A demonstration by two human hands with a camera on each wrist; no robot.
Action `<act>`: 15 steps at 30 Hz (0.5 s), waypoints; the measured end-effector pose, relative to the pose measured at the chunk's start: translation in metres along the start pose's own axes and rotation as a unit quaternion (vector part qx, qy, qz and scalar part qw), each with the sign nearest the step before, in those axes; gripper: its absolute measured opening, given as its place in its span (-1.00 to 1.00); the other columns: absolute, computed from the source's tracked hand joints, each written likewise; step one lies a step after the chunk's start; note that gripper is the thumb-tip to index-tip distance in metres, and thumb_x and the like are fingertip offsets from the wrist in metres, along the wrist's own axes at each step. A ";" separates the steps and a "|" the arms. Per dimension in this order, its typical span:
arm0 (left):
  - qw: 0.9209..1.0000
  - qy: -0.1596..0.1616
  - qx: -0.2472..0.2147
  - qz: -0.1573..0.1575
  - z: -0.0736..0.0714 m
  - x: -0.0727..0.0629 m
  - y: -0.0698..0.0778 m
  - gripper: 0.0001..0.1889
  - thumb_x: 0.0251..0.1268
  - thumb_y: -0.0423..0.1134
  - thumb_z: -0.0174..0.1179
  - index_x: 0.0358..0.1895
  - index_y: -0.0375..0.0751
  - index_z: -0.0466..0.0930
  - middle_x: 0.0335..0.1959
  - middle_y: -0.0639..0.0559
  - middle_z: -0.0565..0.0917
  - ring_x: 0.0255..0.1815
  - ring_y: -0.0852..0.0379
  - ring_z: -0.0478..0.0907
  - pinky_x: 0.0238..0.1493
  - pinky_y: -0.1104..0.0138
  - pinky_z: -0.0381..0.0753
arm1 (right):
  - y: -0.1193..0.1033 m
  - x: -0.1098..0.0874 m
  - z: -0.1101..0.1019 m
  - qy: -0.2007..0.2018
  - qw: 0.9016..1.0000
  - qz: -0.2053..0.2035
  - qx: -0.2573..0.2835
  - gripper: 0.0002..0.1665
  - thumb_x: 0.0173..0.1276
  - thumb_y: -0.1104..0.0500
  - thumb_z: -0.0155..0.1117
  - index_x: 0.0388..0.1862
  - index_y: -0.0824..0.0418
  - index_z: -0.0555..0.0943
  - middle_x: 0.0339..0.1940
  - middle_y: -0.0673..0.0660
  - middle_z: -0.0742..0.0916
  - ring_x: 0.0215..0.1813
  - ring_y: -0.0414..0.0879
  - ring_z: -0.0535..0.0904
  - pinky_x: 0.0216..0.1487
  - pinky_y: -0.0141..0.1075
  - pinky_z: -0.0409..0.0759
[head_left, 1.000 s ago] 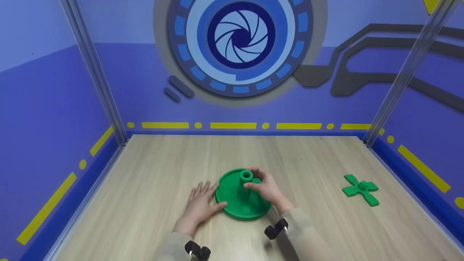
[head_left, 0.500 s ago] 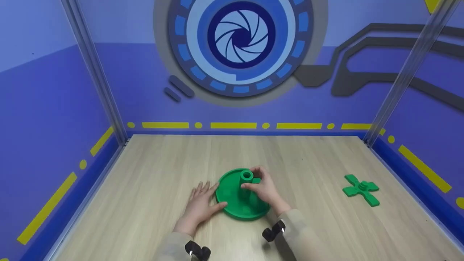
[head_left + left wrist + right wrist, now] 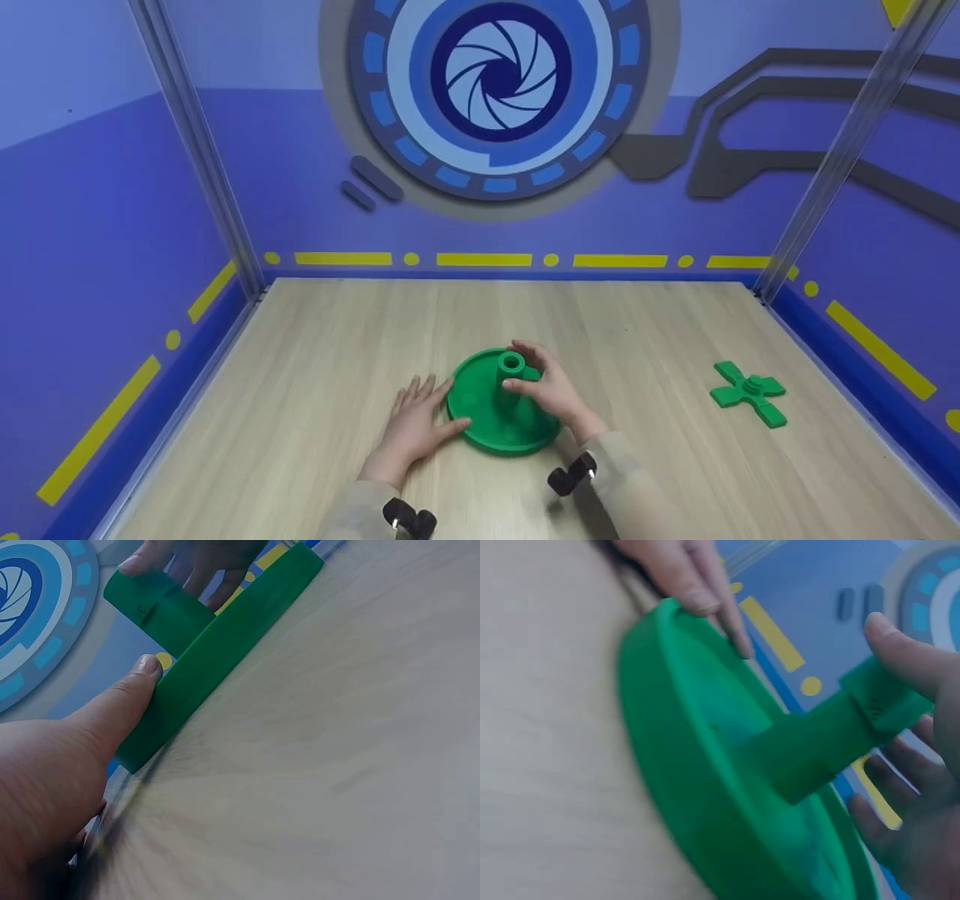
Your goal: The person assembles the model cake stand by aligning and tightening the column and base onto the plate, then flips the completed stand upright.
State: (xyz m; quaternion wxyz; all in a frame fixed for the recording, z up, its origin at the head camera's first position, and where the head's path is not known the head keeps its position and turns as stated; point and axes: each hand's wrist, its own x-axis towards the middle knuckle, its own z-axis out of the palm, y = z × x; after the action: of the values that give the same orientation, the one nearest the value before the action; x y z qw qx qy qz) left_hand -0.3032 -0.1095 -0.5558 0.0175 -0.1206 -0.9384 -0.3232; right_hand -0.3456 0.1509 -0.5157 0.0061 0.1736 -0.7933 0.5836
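A round green tray-like disc (image 3: pixel 480 435) with a raised rim lies on the table, and a hollow green tube (image 3: pixel 508 386) stands upright from its middle. My left hand (image 3: pixel 412 431) has its fingers spread beside the disc, thumb and fingertips at the rim. In the left wrist view the thumb (image 3: pixel 139 686) presses on the disc's edge. My right hand (image 3: pixel 551 386) is round the upper part of the tube, thumb in front and fingers behind. Small dark marks show on the tube (image 3: pixel 817 742) in the right wrist view, where several fingers stand away from it.
A green four-armed cross (image 3: pixel 750 394) with a ridged knob at its centre lies on the right part of the wooden table (image 3: pixel 337 337). Blue printed walls (image 3: pixel 600 217) and metal corner posts (image 3: pixel 206 165) enclose the back and sides.
The right hand has shifted slightly round the tube, its thumb and fingers changing position. The left hand, disc and cross stay in place.
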 end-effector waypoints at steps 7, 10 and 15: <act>1.000 0.001 -0.004 0.003 -0.001 -0.001 0.001 -0.09 0.27 0.33 0.29 0.59 -0.04 0.29 0.63 -0.33 0.21 0.69 -0.39 -0.04 0.69 -0.24 -0.14 | -0.005 0.002 -0.016 -0.092 0.996 0.004 0.019 -0.29 0.46 0.29 0.32 0.54 0.31 0.37 0.50 0.33 0.52 0.59 0.28 0.33 0.63 0.25 0.20; 1.000 0.002 -0.004 0.004 -0.001 -0.001 0.001 -0.09 0.27 0.32 0.30 0.58 -0.06 0.29 0.62 -0.34 0.21 0.69 -0.40 -0.04 0.69 -0.24 -0.14 | -0.006 0.002 -0.018 -0.099 0.995 0.011 0.013 -0.33 0.48 0.30 0.29 0.53 0.30 0.38 0.49 0.32 0.54 0.57 0.28 0.36 0.61 0.24 0.24; 1.000 0.006 -0.004 0.009 -0.001 -0.002 0.001 -0.08 0.26 0.33 0.30 0.58 -0.10 0.30 0.61 -0.37 0.22 0.68 -0.41 -0.03 0.68 -0.26 -0.13 | -0.007 0.002 -0.017 -0.097 0.995 0.017 0.009 -0.36 0.48 0.31 0.28 0.51 0.28 0.42 0.45 0.33 0.56 0.53 0.28 0.41 0.59 0.24 0.29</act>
State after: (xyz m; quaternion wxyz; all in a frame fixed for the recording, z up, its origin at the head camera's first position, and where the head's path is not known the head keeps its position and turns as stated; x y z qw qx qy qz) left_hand -0.3013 -0.1100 -0.5546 0.0258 -0.1271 -0.9359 -0.3275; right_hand -0.3483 0.1642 -0.5037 -0.0820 0.2158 -0.7877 0.5712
